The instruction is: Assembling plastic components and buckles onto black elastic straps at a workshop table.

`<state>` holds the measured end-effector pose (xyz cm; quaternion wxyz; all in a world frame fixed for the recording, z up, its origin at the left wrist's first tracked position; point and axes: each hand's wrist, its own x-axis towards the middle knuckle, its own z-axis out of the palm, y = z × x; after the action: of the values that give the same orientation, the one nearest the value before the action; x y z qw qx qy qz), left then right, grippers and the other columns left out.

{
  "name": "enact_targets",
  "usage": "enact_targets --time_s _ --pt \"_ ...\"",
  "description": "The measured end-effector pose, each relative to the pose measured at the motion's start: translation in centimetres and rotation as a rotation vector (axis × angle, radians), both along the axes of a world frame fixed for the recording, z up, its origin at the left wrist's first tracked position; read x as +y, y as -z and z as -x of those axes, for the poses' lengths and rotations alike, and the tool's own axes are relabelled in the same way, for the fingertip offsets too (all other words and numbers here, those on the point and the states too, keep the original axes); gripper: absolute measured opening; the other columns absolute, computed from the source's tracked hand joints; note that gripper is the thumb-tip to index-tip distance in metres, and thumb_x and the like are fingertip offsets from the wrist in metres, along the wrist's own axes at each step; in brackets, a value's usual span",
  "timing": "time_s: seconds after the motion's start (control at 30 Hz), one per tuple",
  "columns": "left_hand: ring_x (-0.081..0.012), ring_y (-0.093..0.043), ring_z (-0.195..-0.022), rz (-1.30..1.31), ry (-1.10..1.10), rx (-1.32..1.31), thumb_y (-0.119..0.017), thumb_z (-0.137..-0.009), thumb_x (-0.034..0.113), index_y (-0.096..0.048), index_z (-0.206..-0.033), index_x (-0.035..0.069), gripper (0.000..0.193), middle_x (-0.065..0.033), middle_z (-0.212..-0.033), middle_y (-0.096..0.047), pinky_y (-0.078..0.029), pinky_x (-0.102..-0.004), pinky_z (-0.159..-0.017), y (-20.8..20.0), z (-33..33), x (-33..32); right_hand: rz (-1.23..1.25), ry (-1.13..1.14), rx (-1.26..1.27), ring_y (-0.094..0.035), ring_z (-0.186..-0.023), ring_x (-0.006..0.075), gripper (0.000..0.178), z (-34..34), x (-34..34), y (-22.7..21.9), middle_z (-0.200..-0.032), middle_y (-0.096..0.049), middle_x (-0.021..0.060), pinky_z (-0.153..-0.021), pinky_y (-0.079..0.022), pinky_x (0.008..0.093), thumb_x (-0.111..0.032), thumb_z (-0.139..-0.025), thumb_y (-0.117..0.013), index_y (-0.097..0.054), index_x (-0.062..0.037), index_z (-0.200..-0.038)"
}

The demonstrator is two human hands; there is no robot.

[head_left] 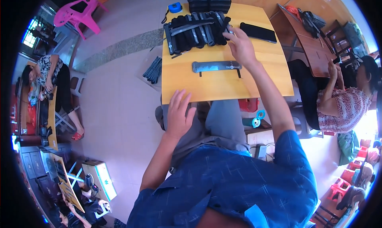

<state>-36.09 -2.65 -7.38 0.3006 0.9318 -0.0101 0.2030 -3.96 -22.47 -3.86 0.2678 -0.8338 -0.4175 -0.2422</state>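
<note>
My right hand (242, 47) reaches over the table to the right end of a pile of black and grey strap-like pieces (195, 35). Its fingers are stretched and apart, with the tips at the pile's edge. One flat grey strip (217, 66) lies crosswise on the table nearer to me, below that hand. Two short dark bits stick out from under its near edge. At the table's front left edge, my left hand (180, 114) is open above my lap, its fingers spread and nothing in it.
On the yellow table (187, 89) are a stack of dark pieces (209, 0), a blue roundish object (175, 7) and a black flat case (258, 32). Dark sticks (152, 70) lie left of it. People sit at both sides; a pink chair (78, 13) stands far left.
</note>
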Motion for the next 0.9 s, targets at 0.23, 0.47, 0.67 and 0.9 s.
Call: enact_targets --time_s 0.23,0.47,0.67,0.9 --pt "-0.0419 -0.05 -0.138 0.117 -0.069 0.001 -0.068 -0.094 0.015 -0.064 -0.132 0.002 0.041 -0.0183 -0.141 -0.058 -0.039 -0.0503 -0.116 1.3 3.6 -0.5 0.445 0.015 -0.059 -0.054 -0.136 0.0339 0.045 -4.3 3.6 0.5 -0.144 -0.061 0.0111 -0.111 -0.048 0.0424 0.001 -0.083 -0.068 -0.073 -0.0143 -0.125" --pt "-0.0376 -0.065 -0.112 0.224 -0.068 -0.055 -0.067 -0.093 0.008 -0.068 -0.121 0.001 0.029 -0.017 -0.118 -0.071 -0.049 -0.0463 -0.1 -0.4 1.2 1.4 0.091 0.007 -0.043 -0.067 -0.115 0.0343 0.028 -4.7 4.7 -0.7 -0.119 -0.073 0.0102 -0.097 -0.056 0.0438 -0.004 -0.087 -0.065 -0.075 -0.0113 -0.112" --pt "-0.0361 -0.07 -0.091 0.224 -0.079 -0.116 -0.067 -0.091 0.006 -0.072 -0.108 0.003 0.018 -0.0159 -0.099 -0.074 -0.054 -0.0436 -0.082 0.1 -2.5 2.6 0.055 -0.066 -0.067 -0.068 -0.107 0.0354 0.027 -7.2 10.1 -2.4 -0.11 -0.074 0.0135 -0.091 -0.056 0.0437 -0.015 -0.091 -0.071 -0.072 -0.0101 -0.117" --pt "-0.0349 -0.069 -0.086 0.243 -0.124 -0.098 -0.067 -0.09 0.005 -0.072 -0.104 0.004 0.014 -0.0134 -0.095 -0.073 -0.053 -0.0431 -0.077 1.1 -3.3 2.6 0.396 -0.119 0.022 -0.068 -0.111 0.0359 0.034 -9.0 13.2 -2.2 -0.118 -0.073 0.0149 -0.097 -0.055 0.046 -0.014 -0.09 -0.073 -0.071 -0.0117 -0.123"
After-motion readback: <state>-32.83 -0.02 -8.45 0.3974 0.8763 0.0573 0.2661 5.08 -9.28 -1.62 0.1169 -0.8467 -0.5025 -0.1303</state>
